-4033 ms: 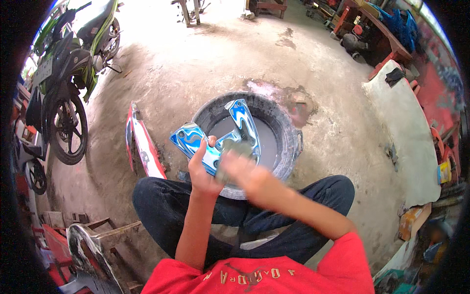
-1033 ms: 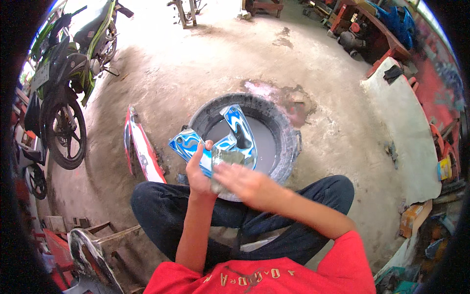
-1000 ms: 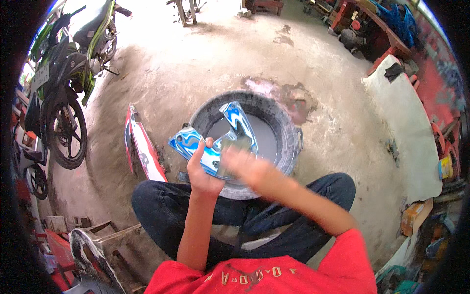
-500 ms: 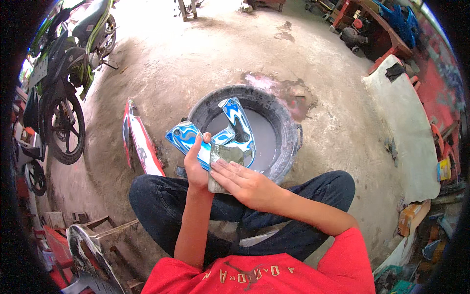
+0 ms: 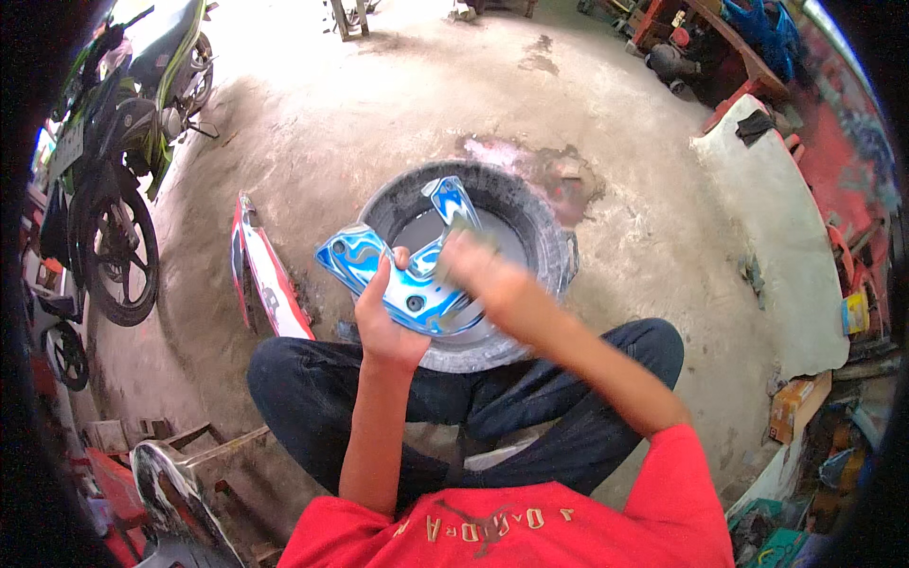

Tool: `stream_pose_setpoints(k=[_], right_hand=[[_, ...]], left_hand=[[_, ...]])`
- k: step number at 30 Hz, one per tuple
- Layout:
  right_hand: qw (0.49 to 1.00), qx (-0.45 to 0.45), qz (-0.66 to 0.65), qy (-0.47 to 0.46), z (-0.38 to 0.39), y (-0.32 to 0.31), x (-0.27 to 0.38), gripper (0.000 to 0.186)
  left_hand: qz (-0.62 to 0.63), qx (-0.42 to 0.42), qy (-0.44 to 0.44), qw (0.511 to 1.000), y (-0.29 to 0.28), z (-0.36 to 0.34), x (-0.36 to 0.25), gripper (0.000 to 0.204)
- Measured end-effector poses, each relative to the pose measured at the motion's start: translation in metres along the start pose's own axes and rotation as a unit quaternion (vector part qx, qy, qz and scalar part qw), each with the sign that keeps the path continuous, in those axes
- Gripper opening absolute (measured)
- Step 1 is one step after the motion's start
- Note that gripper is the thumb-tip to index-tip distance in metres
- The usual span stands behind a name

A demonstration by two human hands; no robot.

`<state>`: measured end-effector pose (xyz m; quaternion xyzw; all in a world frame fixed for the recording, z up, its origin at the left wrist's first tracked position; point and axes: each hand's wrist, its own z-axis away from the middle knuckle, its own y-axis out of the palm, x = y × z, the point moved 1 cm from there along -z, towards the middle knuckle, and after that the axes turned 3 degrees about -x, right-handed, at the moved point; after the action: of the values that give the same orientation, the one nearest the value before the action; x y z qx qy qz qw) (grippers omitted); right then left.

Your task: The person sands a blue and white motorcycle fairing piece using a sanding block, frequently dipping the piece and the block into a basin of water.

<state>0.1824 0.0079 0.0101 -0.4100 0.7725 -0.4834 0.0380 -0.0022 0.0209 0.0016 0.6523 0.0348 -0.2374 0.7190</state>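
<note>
My left hand (image 5: 386, 317) grips the lower edge of a blue, white and grey swirl-patterned motorcycle body panel (image 5: 352, 254), with the thumb lying over its face. The V-shaped panel is held over a round black tub (image 5: 390, 194) between my knees. My right hand (image 5: 488, 275), smeared by motion, presses against the panel's right arm near the bend. A grey-green sheet that looks like wet sandpaper (image 5: 466, 231) shows at its fingers, mostly hidden. Cloudy grey water (image 5: 516, 248) stands in the tub.
A red and white body panel (image 5: 273, 275) lies on the concrete floor left of the tub. A motorcycle (image 5: 123, 199) stands at the far left. Along the right side are a pale sheet (image 5: 772, 246), a cardboard box (image 5: 798, 405) and a red bench (image 5: 729, 57). A wet patch (image 5: 568, 180) lies behind the tub.
My right hand has swept up and to the right along the panel, carrying the grey-green sheet off its lower part. A round hole there is now uncovered. My left hand keeps its hold.
</note>
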Motion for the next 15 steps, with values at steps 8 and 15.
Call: stream_pose_setpoints(k=[8,15], right_hand=[[0.998,-0.023,-0.001,0.061,-0.007,-0.007,-0.012,0.049],[0.998,-0.031,-0.028,0.052,0.003,-0.008,-0.015,0.047]], left_hand=[[0.019,-0.013,-0.004,1.0,0.009,0.004,-0.001,0.024],[0.02,0.008,0.0,1.0,0.015,0.005,0.005,0.018]])
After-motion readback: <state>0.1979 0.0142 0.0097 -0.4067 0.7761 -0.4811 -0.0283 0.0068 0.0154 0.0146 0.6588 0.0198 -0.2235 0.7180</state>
